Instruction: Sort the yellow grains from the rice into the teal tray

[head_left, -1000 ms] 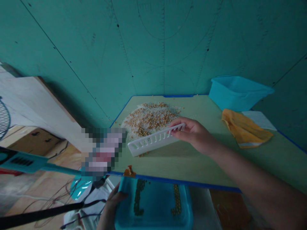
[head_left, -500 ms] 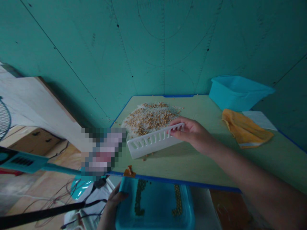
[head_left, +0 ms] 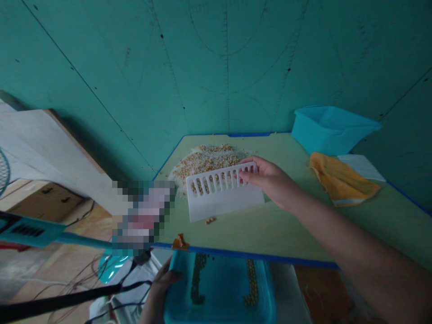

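My right hand is closed around the right end of a white slotted plastic strip, its fingers over the slots. The strip stands tilted on the table, its slots along the top. Behind it spreads a heap of soybeans mixed with white grains. A few soybeans lie just in front of the strip. Below the table edge, my left hand grips the left side of a blue tub. Beans line two sides of the tub floor. Most of the left fingers are hidden.
A second blue tub stands at the back right, with a yellow cloth and a white sheet before it. Brown tape sticks up at the table's front edge. A blurred-out item and a teal bar lie left.
My right hand has turned the strip more upright, so its broad slotted face shows, and shifted it slightly right. A few soybeans in front now sit together. My left hand stays on the tub.
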Motion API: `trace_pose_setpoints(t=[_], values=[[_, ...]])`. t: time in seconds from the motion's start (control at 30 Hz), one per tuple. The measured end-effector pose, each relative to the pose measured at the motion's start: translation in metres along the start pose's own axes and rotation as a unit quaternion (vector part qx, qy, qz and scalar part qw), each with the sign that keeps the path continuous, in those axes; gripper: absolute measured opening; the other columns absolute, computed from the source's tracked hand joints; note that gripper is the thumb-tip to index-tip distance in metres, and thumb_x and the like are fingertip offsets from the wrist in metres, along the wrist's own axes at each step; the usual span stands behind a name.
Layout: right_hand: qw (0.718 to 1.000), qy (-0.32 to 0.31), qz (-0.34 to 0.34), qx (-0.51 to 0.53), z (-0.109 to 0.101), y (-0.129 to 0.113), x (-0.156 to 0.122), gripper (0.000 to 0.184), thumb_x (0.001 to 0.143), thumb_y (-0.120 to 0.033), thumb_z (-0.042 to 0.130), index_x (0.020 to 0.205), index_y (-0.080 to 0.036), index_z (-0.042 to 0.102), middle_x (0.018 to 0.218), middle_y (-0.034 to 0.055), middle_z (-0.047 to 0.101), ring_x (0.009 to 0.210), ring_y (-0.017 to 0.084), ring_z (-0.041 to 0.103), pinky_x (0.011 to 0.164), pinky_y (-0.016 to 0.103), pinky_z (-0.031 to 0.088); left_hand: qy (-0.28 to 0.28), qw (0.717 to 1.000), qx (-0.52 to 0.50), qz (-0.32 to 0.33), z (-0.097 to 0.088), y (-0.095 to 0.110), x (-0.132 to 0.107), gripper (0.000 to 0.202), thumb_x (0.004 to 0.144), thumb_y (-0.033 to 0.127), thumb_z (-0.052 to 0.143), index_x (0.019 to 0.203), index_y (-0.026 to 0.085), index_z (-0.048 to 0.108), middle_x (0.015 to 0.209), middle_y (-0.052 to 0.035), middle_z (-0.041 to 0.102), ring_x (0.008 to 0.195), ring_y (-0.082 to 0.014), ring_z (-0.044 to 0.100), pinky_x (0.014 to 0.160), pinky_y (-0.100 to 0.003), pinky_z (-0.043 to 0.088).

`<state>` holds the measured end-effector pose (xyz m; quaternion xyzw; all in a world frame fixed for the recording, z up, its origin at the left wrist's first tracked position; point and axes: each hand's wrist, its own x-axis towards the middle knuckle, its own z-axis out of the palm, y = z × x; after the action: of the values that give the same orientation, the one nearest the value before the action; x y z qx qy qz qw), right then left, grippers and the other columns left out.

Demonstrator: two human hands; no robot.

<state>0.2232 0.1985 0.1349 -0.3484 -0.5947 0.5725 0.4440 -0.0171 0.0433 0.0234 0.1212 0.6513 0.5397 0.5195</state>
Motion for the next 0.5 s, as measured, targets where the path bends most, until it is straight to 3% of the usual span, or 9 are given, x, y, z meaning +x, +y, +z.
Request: trace_pose_setpoints(t=[0.2, 0.4, 0.5], values=[[0.999, 0.012, 0.021, -0.024, -0.001, 0.003, 0.001, 0.019, 0.068, -0.024, 0.058, 0.085, -0.020, 0.051, 0.067, -0.0025, 0.054, 0.060, 0.011, 0.050, 0.058, 0.026, 0.038, 0.019, 1.000, -0.011, 0.004, -0.002, -0.007, -0.003, 0.030, 0.035, 0.009, 0.060, 0.059, 0.023, 0.069, 0.050, 0.0010, 0.067, 0.053, -0.0257, 0.059, 0.045, -0.031, 0.044], [0.998, 0.023, 0.060, -0.005, 0.001, 0.007, 0.003, 0.020, 0.068, -0.021, 0.058, 0.085, -0.019, 0.049, 0.068, -0.0026, 0.054, 0.058, 0.010, 0.049, 0.058, 0.026, 0.037, 0.006, 0.999, 0.032, -0.006, -0.007, -0.001, 0.014, 0.024, 0.026, 0.000, 0.056, 0.037, 0.020, 0.063, 0.020, 0.0059, 0.047, 0.026, -0.0095, 0.036, 0.031, -0.021, 0.027], [0.997, 0.018, 0.075, 0.008, 0.000, 0.011, 0.006, 0.018, 0.069, -0.020, 0.058, 0.085, -0.019, 0.049, 0.068, -0.0020, 0.054, 0.058, 0.011, 0.050, 0.058, 0.027, 0.038, 0.019, 1.000, 0.019, 0.012, -0.008, -0.002, 0.017, 0.026, 0.027, 0.000, 0.056, 0.038, 0.021, 0.065, 0.020, 0.0072, 0.048, 0.025, -0.0063, 0.034, 0.031, -0.019, 0.023]])
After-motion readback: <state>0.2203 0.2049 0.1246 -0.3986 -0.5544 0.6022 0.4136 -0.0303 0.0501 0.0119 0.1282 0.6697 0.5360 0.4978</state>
